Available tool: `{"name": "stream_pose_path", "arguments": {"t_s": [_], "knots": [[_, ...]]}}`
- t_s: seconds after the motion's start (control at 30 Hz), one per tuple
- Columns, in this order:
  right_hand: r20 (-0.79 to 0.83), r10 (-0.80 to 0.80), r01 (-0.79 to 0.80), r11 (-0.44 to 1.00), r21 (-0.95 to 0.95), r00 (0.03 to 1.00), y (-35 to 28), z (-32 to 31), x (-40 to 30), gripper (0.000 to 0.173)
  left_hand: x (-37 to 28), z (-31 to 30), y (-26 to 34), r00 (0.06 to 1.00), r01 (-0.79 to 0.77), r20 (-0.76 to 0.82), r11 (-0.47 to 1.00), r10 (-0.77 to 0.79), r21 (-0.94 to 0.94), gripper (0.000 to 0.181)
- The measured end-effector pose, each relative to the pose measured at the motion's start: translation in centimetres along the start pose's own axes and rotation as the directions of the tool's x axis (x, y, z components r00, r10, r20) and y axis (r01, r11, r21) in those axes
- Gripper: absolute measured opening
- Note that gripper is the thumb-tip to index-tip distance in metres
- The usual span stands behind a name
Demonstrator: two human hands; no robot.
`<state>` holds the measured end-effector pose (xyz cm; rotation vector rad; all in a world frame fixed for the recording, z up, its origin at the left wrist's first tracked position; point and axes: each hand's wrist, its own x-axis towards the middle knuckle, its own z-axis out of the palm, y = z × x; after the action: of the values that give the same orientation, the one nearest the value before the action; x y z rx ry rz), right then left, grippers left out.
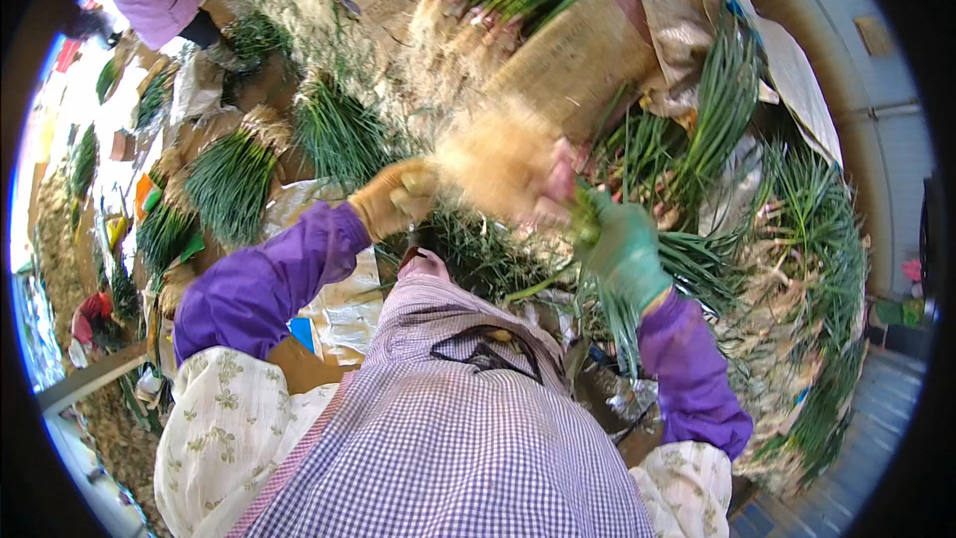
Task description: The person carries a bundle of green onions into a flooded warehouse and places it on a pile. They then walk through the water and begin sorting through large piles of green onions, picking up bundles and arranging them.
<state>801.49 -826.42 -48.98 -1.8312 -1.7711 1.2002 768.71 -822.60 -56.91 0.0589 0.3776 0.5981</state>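
Note:
My right hand [626,246], in a green glove, grips a bunch of green onions [564,183] by its stems. The bunch's pale, shaggy roots [489,164] point left and are blurred, and its leaves hang below the glove. At the root ends is my left hand [399,194], in a tan glove with its fingers curled; whether it holds some of the roots cannot be told. Just beyond the bunch, a printed brown sack [579,52] lies beside a large pile of green onions with long roots [463,30].
Cut leaves and roots [485,246] litter the floor in front of me. Tied green onion bundles [231,183] lie at the left. More onions [806,239] are heaped along the right wall. A person in a purple top [157,0] bends at the upper left.

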Motion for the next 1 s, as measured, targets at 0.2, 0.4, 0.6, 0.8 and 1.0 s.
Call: {"name": "stream_pose_path", "arguments": {"t_s": [0.2, 0.4, 0.6, 0.8, 1.0], "knots": [[0.18, 0.193, -0.202, 0.979, 0.035, 0.965, 6.8, -4.4, 3.7, 0.05, -0.5, -0.7, 2.1, 0.91, -0.407, 0.11, 0.912, 0.4, 0.051, 0.022], [0.45, 0.067, -0.398, 0.593, 0.7, 0.891, 8.7, -5.0, 2.7, 0.046, 2.8, 3.4, -2.4, 0.88, 0.28, 0.114, -0.697, 0.461, 0.66, 0.053], [0.409, 0.038, -0.357, 0.568, 0.742, 0.912, 7.8, -4.5, 1.5, 0.05, 12.9, 10.2, -3.9, 0.541, -0.119, 0.545, -0.583, 0.641, 0.804, 0.044], [0.336, 0.0, -0.236, 0.712, 0.661, 0.942, 9.6, -4.9, 0.0, 0.052, 16.3, 12.5, 1.9, 0.708, -0.213, 0.445, -0.435, 0.548, 0.875, 0.017], [0.251, -0.01, -0.193, 0.606, 0.771, 0.968, 12.2, -6.6, -2.1, 0.06, 12.2, 11.7, 6.9, 0.971, -0.229, 0.191, 0.341, 0.142, 0.912, 0.029]]}}
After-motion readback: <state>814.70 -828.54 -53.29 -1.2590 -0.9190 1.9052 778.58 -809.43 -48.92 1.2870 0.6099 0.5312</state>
